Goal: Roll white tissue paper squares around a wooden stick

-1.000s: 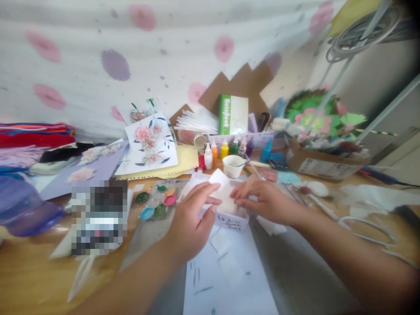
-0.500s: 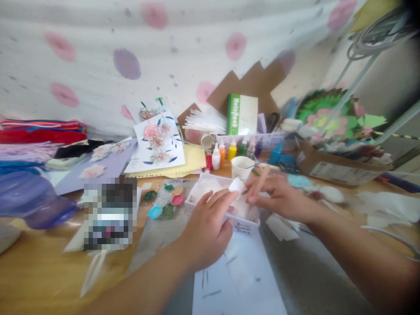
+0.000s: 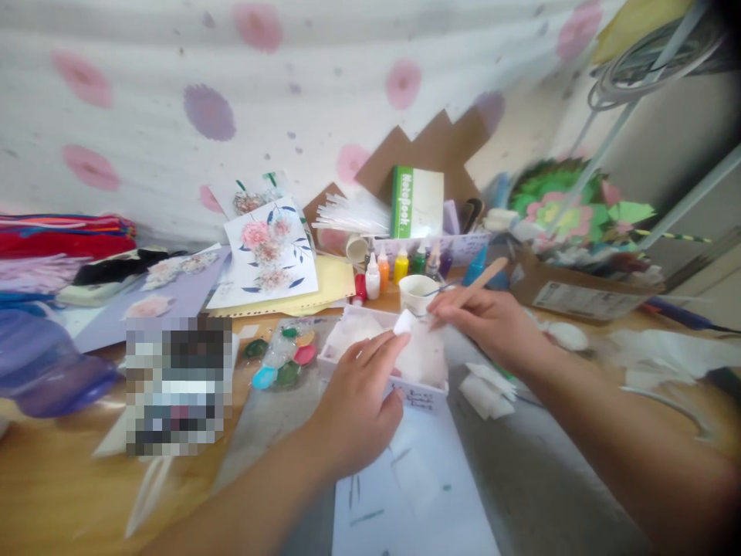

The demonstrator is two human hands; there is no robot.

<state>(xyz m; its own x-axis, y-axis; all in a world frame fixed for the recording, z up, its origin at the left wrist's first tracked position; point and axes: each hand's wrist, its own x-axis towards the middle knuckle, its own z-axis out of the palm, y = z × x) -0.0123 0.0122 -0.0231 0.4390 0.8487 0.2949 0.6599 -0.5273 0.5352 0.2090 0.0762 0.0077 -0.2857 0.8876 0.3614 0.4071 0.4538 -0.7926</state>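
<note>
In the head view, the right hand (image 3: 492, 324) grips a flat wooden stick (image 3: 478, 284) between thumb and fingers, just beyond the far right corner of a white box (image 3: 428, 392). The stick leans, its upper end to the far right and its lower end over the box; whether that end touches the white filling (image 3: 425, 351) I cannot tell. Half a second ago this hand was lower over the box's right side and the stick stood steeper; a second ago its fingers were down at the filling and the stick could not be made out.

The left hand (image 3: 362, 405) stays over the near left part of the box, fingers stretched forward, fingertips at a small white piece (image 3: 404, 321). Whether they pinch it or only rest against it cannot be told. A second ago the piece showed larger; now just a small corner stands up.

The box remains in the middle, at the far end of a marked white sheet (image 3: 417, 510). A paper cup (image 3: 415, 289) stands just beyond it, and a paint palette (image 3: 279, 355) lies to its left. Folded tissue (image 3: 486, 392), right of the box, now shows more fully than a second ago.
</note>
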